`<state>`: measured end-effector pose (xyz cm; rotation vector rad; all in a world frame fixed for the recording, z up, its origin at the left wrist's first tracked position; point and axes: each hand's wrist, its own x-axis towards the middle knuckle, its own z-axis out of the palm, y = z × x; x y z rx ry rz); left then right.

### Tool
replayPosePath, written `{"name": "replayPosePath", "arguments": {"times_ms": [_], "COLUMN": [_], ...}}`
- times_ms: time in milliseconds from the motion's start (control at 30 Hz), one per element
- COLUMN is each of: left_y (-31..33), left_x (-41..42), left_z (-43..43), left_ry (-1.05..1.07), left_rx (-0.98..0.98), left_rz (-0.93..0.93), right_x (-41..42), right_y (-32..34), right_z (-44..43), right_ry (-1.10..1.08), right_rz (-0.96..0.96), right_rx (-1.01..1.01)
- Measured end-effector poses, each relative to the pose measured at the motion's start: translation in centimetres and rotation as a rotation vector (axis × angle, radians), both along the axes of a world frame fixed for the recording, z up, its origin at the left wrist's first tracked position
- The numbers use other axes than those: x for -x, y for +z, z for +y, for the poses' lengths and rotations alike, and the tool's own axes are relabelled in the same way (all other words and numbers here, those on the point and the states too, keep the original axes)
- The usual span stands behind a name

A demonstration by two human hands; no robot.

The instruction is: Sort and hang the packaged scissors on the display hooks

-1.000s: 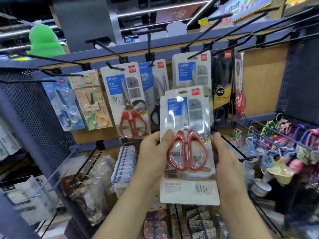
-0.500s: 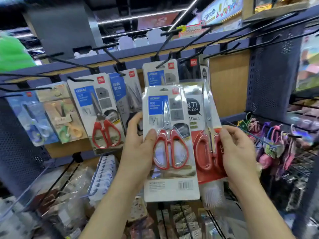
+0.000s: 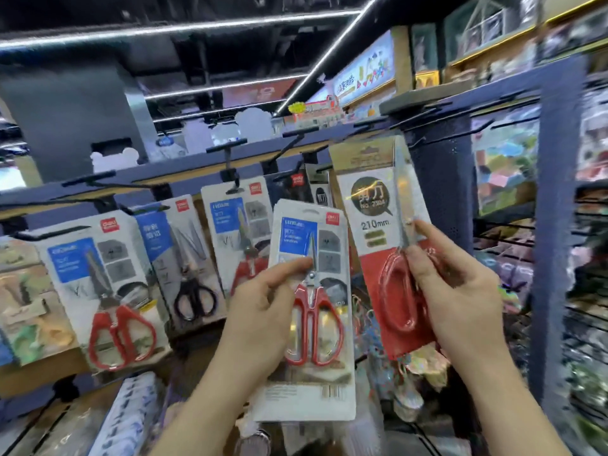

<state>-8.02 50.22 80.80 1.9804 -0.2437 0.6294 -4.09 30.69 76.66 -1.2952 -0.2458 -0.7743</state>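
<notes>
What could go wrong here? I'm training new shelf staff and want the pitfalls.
The left hand pinches the white pack by one edge, so it may slip. The right hand lifts the red 210mm pack toward crowded hooks; it might miss the hook or knock hanging packs.

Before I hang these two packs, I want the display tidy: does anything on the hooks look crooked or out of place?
The hung white-carded pack of red-handled scissors at the left tilts, its top leaning left, and so does the black-handled scissors pack beside it. Nothing looks torn or fallen, though the picture is blurred.
</notes>
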Motion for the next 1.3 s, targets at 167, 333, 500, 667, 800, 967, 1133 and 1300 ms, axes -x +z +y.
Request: {"name": "replayPosePath", "arguments": {"times_ms": [167, 333, 500, 667, 800, 967, 1133, 1300], "left_y": [1.0, 1.3, 1.2, 2.0, 2.8, 2.7, 2.8, 3.3], "left_x": [-0.6, -0.8, -0.7, -0.5, -0.5, -2.4, -3.9, -4.8], "left_z": [-1.5, -1.1, -0.7, -0.6, -0.7, -1.0, -2.2, -3.3], "left_ry": [-0.033, 0.006, 0.026, -0.006, -0.038, -0.010, -0.124, -0.229], "left_rx": [-0.002, -0.054, -0.140, -0.158, -0.235, -0.321, -0.139, -0.180], "left_rz": [-0.007, -0.001, -0.035, -0.067, -0.072, -0.040, 0.109, 0.095], "right_x": [-1.8, -1.5, -0.3, 1.4, 1.5, -0.5, -1.3, -1.3], "right_y": [0.8, 0.9, 1.9, 4.7, 4.8, 2.4, 1.7, 2.3], "right_z": [-0.3, -0.9, -0.6, -1.3, -2.1, -1.4, -1.0, -1.0], "right_ry": [-0.053, -0.118, -0.192, -0.370, -0.217, 0.105, 0.169, 0.265], "right_rz": [0.056, 0.078, 0.110, 0.139, 0.177, 0.154, 0.116, 0.113], "right_rx": [0.112, 0.206, 0.260, 0.493, 0.377, 0.111, 0.078, 0.077]}}
